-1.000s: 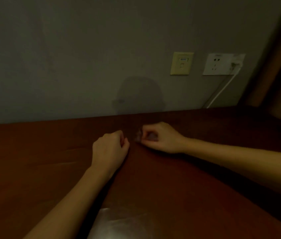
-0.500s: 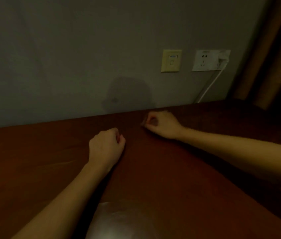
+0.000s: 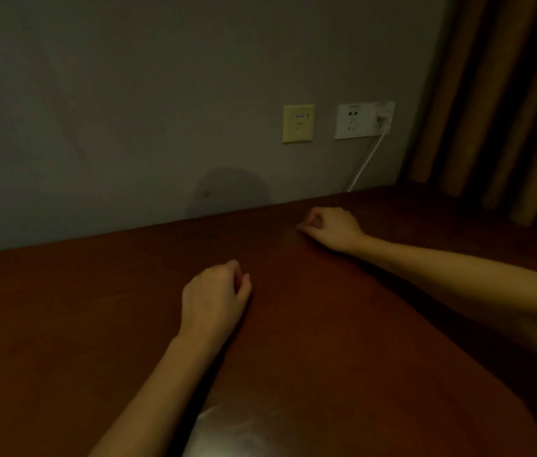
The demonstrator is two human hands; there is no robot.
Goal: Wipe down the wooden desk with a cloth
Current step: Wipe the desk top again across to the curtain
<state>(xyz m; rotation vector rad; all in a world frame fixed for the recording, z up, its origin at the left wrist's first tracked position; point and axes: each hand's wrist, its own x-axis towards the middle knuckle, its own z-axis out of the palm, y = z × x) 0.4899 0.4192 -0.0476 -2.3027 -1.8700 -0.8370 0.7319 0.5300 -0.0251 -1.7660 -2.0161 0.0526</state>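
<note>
The dark reddish-brown wooden desk [image 3: 326, 341] fills the lower half of the view and meets the grey wall. My left hand [image 3: 216, 296] rests on the middle of the desk with its fingers curled shut and nothing visible in it. My right hand [image 3: 334, 229] lies farther back and to the right, near the wall. Its fingertips are pinched on a small grey piece [image 3: 314, 223] that is barely visible in the dim light. I cannot tell whether this piece is the cloth. No other cloth shows.
A yellowish wall plate [image 3: 298, 123] and a white socket [image 3: 356, 120] with a white plug and cable [image 3: 367, 159] sit on the wall behind the desk. Brown curtains [image 3: 504, 103] hang at the right. A pale glare patch [image 3: 244, 433] lies at the desk's near edge.
My hands have moved apart: the right hand slid back and to the right toward the wall, while the left hand stayed near the middle. The view has shifted to the right.
</note>
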